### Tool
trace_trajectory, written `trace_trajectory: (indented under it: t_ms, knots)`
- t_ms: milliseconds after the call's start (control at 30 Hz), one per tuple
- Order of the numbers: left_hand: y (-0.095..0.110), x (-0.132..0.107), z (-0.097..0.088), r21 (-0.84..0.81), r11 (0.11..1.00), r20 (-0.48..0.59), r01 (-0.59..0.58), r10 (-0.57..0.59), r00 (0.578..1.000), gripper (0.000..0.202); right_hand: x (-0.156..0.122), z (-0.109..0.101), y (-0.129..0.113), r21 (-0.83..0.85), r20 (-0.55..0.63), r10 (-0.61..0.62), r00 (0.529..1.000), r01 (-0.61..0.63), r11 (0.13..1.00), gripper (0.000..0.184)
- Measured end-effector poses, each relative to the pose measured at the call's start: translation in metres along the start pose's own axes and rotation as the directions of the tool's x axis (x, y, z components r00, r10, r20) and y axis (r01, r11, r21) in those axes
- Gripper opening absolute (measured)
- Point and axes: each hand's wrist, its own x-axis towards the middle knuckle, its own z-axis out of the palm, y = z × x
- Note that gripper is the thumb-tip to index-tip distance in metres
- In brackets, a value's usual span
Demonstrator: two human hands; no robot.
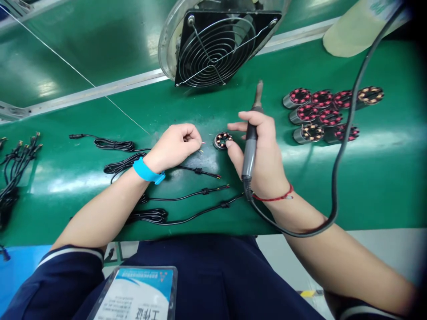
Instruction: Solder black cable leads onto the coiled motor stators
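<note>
My left hand point(175, 144) is closed in a pinch on the bare end of a thin black wire point(200, 144), its tips pointing right toward a small round stator with copper coils point(222, 140) on the green bench. My right hand point(263, 153) grips a soldering iron point(251, 133) upright along the palm, tip pointing away from me. The thumb and forefinger of that hand reach to the stator's right side. A blue strap sits on my left wrist and a red string on my right.
A black square fan point(216, 44) stands behind the stator. Several finished stators point(322, 111) are grouped at the right. Coiled black cables point(150, 215) lie near the front edge, more point(16, 160) at the far left. The iron's cord point(336, 178) loops right.
</note>
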Motion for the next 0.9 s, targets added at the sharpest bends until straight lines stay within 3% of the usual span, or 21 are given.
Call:
trace_trajectory:
  t_ms: [200,367,567,700,900]
  knots:
    - [-0.005,-0.001,0.004,0.058,0.998,-0.031,-0.019,0.021,0.999,0.007,-0.003,0.001,0.000,0.059,0.097,0.063,0.993,-0.069,0.996,0.045]
    - [-0.008,-0.001,0.008,0.080,0.996,-0.074,-0.049,0.055,0.996,0.008,-0.001,-0.008,-0.010,0.135,0.040,0.049,0.998,-0.054,0.989,0.037]
    - [-0.004,-0.002,0.011,0.133,0.991,-0.108,-0.031,0.046,0.993,0.009,0.001,-0.021,-0.019,0.055,-0.117,-0.129,0.985,0.136,0.989,0.020]
    - [-0.003,-0.004,0.012,0.142,0.989,-0.124,-0.034,0.052,0.991,0.009,-0.003,-0.023,-0.013,0.068,-0.158,-0.105,0.982,0.117,0.991,0.012]
    - [-0.002,-0.003,0.013,0.131,0.991,-0.134,-0.022,0.039,0.990,0.011,-0.008,-0.023,-0.009,0.077,-0.107,-0.038,0.994,0.047,0.996,0.018]
